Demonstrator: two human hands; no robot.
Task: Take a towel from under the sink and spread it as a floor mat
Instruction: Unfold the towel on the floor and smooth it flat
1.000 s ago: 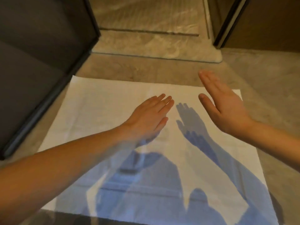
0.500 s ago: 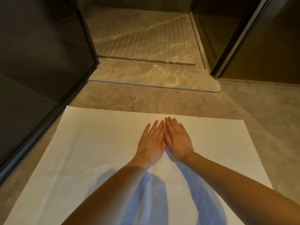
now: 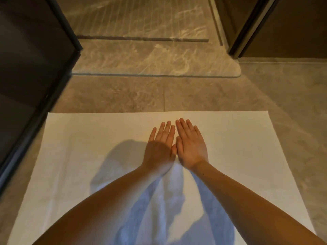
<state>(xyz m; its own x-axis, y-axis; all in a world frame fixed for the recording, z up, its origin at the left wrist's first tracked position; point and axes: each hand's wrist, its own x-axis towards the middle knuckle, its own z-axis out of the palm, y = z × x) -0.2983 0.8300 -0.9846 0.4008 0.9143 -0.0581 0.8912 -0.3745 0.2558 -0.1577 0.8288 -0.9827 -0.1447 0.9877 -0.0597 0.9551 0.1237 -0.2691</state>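
Both flat hands (image 3: 175,147) on spread white towel (image 3: 79,147)

Here's the white towel (image 3: 85,156), laid out flat on the stone floor (image 3: 292,103), its far edge running straight across. Both hands are down on it near that far edge: the left hand (image 3: 160,151) and the right hand (image 3: 190,147) sit side by side, palms down, touching along their inner edges. The fingers (image 3: 166,131) are straight and point away from the person. Bare forearms reach in from the bottom, casting bluish shadows over the near half of the cloth. A dark glass panel (image 3: 26,68) stands along the left, close beside the towel's left edge. Beyond the towel lies a veined marble step (image 3: 150,59), and a dark door frame (image 3: 247,32) rises at upper right.
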